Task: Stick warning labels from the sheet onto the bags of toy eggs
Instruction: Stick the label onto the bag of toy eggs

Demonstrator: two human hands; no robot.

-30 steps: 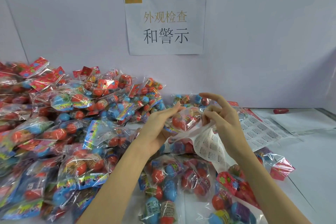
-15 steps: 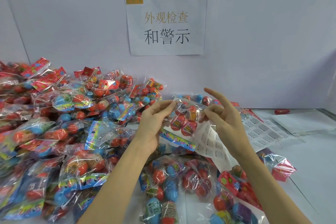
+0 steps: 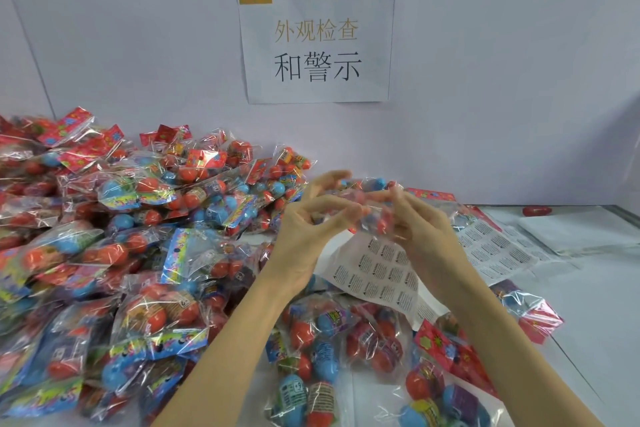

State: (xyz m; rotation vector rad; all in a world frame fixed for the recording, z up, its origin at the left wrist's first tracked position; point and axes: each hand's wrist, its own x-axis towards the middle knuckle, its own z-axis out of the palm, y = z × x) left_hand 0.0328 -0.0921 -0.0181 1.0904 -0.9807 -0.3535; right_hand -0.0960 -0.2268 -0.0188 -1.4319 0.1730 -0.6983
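A clear bag of red and blue toy eggs (image 3: 363,210) is held up over the table between both hands and looks blurred. My left hand (image 3: 308,218) grips its left side with curled fingers. Its right side is gripped by my right hand (image 3: 420,225), which also holds the white sheet of warning labels (image 3: 381,274) hanging below it. A second label sheet (image 3: 498,246) lies flat on the table to the right.
A big heap of egg bags (image 3: 121,253) fills the left half of the table. More bags (image 3: 346,357) lie in front of me and at the right (image 3: 530,315). A paper sign (image 3: 317,42) hangs on the wall. White paper (image 3: 575,229) and a red egg (image 3: 536,210) sit far right.
Both hands have raised the bag and drawn closer together around it. The fingers have curled round it and the bag is turning, blurred by motion.
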